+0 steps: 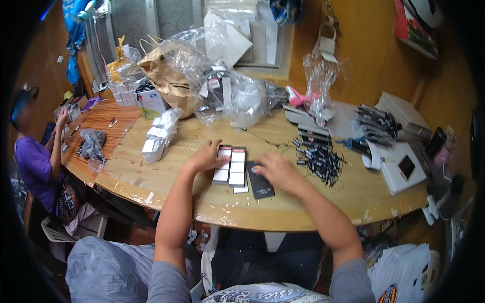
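Note:
My left hand (206,157) rests flat on the wooden table (166,187), its fingertips touching the left edge of a row of black-and-white card tags (231,165) laid side by side. My right hand (275,170) lies just right of them, thumb and fingers on a dark rectangular tag (261,186) lying flat on the table. A further white tag (242,189) peeks out below the row. Neither hand lifts anything off the surface.
A pile of small black fasteners (321,159) lies to the right. Clear plastic bags with goods (227,91) and a brown paper bag (166,76) crowd the back. Silver wrapped packs (157,135) sit left. White boxes (401,169) stand at right. A person in purple (35,161) sits far left.

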{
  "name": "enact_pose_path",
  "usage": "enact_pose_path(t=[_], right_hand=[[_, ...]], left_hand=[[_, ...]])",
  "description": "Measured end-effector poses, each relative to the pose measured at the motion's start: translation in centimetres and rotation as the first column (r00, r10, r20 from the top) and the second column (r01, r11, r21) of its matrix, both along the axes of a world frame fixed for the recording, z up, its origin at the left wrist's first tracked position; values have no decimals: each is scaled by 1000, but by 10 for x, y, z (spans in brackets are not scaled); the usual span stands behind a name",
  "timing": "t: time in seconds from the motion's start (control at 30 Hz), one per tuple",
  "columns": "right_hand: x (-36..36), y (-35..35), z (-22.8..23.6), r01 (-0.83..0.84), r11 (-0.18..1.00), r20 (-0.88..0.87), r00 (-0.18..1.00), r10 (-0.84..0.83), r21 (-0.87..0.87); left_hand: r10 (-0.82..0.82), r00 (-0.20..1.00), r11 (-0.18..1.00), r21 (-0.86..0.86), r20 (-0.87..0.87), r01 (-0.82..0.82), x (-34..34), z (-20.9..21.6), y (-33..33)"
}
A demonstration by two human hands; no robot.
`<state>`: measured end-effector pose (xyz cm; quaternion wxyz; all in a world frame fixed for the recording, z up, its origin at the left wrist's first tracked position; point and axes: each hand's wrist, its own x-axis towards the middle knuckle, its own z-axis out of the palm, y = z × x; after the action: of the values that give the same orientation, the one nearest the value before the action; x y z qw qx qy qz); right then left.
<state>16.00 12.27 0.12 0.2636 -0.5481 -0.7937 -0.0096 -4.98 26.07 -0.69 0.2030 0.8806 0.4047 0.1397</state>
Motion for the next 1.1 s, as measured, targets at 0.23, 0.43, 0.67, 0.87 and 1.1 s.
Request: enact_pose_path(t=[0.23, 0.43, 0.67, 0.87, 1.1], right_hand=[[50, 11, 11, 324, 946, -216, 922, -321, -22], [30, 5, 2, 221, 974, -190, 955, -226, -48], [35, 19, 20, 258, 966, -5, 966, -258, 1], [218, 87, 72, 732, 679, -328, 654, -682, 48], [275, 164, 28, 946, 323, -387, 301, -872, 9]], left_hand=[[-115, 988, 989, -79, 102, 123, -1, 5, 2], [-33, 985, 988, -146, 171, 58, 4, 18, -9], [230, 940, 954, 134, 252, -270, 10, 9, -5], [179, 760, 898, 213, 625, -386, 27, 47, -39], [123, 766, 809, 383, 631, -445, 26, 49, -41]])
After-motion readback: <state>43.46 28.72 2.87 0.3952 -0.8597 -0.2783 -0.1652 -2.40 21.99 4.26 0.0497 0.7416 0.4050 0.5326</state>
